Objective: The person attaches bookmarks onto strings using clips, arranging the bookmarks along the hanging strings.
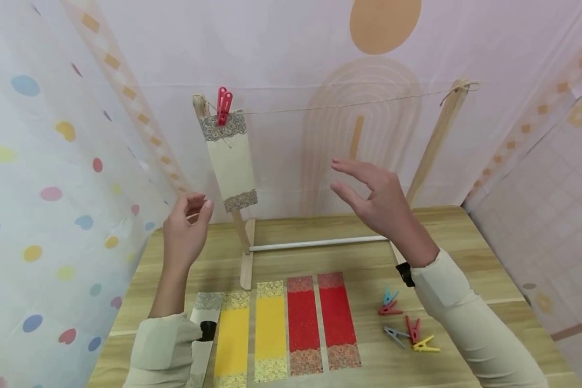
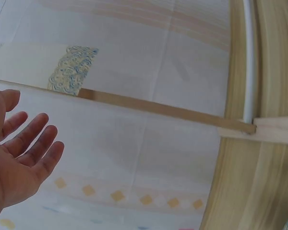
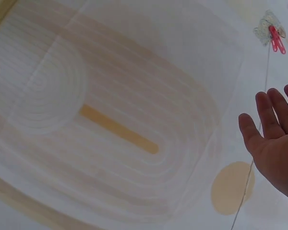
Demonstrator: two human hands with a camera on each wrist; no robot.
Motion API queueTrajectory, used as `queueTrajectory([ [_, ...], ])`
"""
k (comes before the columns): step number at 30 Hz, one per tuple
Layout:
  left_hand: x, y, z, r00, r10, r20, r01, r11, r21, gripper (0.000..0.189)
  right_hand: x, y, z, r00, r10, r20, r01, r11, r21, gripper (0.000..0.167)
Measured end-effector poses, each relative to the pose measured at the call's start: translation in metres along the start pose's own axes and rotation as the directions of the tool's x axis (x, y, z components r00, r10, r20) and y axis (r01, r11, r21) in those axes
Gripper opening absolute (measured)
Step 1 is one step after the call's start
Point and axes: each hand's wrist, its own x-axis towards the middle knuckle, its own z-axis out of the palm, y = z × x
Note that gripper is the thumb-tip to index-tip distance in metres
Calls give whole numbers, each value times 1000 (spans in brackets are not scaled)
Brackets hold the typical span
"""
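A cream paper strip (image 1: 230, 161) with patterned ends hangs from the string (image 1: 320, 108), held near the left post by a red clothespin (image 1: 224, 106). My left hand (image 1: 185, 229) is raised just left of that strip, fingers loosely bent and holding nothing. My right hand (image 1: 375, 196) is up in front of the backdrop, below the string, thumb and fingers spread apart around nothing. In the left wrist view the hand (image 2: 24, 153) shows its fingers relaxed beside the strip's patterned lower end (image 2: 72, 71). The right wrist view shows the hand (image 3: 273, 139) with its fingers extended.
On the wooden table (image 1: 184, 269) lie a cream strip (image 1: 201, 353), yellow strips (image 1: 270, 328) and red strips (image 1: 303, 323). Several clothespins (image 1: 413, 330) are scattered at right. A wooden post (image 1: 436, 143) carries the string's right end; a white rod (image 1: 320, 243) joins the stand's feet.
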Motion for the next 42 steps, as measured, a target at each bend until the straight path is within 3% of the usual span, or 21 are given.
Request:
queueTrajectory([
  [4, -7, -9, -3, 998, 46, 38, -49, 996, 79, 48, -19, 5, -2, 998, 69, 12, -68, 997, -39, 42],
  [7, -11, -13, -6, 993, 101, 64, -111, 979, 171, 53, -31, 8, -3, 994, 111, 22, -109, 991, -78, 44],
  [14, -26, -23, -10, 960, 243, 138, -277, 885, 375, 61, -60, 16, -5, 977, 198, 78, -184, 970, -156, 48],
  [19, -39, -31, -12, 943, 264, 203, -331, 821, 465, 67, -82, 26, -6, 962, 253, 107, -230, 955, -188, 49],
  [22, -46, -38, -13, 936, 271, 223, -348, 799, 490, 69, -95, 32, -6, 952, 281, 123, -252, 945, -209, 50],
  [28, -59, -52, -13, 944, 223, 245, -323, 781, 535, 69, -117, 39, -7, 924, 350, 155, -313, 923, -223, 52],
  [35, -73, -66, -18, 959, 102, 263, -241, 783, 574, 73, -135, 47, -6, 892, 413, 182, -368, 899, -239, 53],
  [42, -84, -78, -18, 954, 12, 299, -202, 761, 616, 79, -148, 52, -5, 883, 425, 200, -373, 893, -252, 55],
])
